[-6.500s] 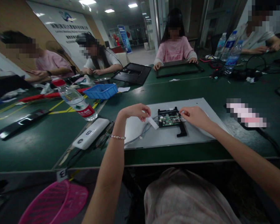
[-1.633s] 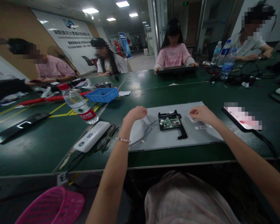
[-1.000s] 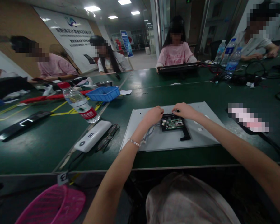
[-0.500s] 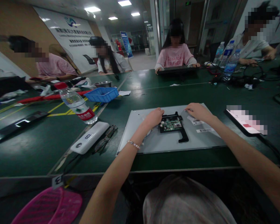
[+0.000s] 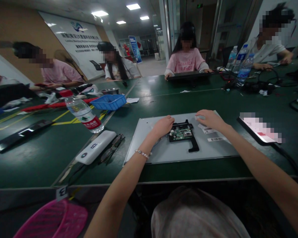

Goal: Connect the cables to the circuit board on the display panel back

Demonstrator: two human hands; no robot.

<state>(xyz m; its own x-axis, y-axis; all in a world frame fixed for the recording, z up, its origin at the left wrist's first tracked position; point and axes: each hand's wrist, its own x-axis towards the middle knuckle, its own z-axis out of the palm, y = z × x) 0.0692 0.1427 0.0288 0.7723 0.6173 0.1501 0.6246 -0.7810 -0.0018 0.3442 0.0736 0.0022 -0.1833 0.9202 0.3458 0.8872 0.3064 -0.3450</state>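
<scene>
- a green circuit board (image 5: 180, 133) in a black frame (image 5: 194, 145) lies mid-panel, between the near and far edges of a grey panel (image 5: 159, 156).
- the left hand (image 5: 164, 126) has its fingers bent at the frame's far left corner; whether it grips cannot be told.
- the right hand (image 5: 209, 119) curls its fingers over the panel's far right corner; whether they pinch anything cannot be told.
- a barcode label (image 5: 215, 139) lies near the panel's right edge.
- the panel lies near the near edge of the table (image 5: 169, 171), with a white power bank (image 5: 96, 147) off its left edge and a phone (image 5: 259, 129) off its right.
</scene>
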